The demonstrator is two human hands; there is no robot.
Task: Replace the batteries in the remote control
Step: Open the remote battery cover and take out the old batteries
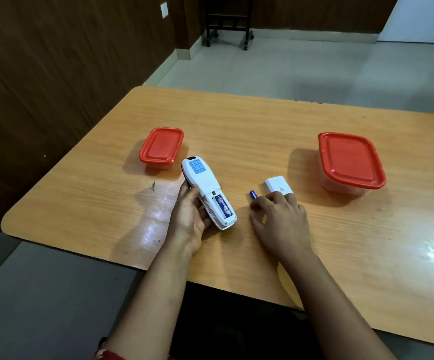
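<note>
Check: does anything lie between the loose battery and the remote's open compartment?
Nothing visible does: only bare table lies between the loose battery and the remote that the left hand holds.

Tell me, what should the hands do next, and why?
Probably lift the loose battery with the right hand toward the remote: its open compartment shows only one seated battery, and the left hand holds it ready.

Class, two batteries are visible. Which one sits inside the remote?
The battery in the open compartment of the remote held by the left hand; the other battery lies on the table by the right hand.
</note>
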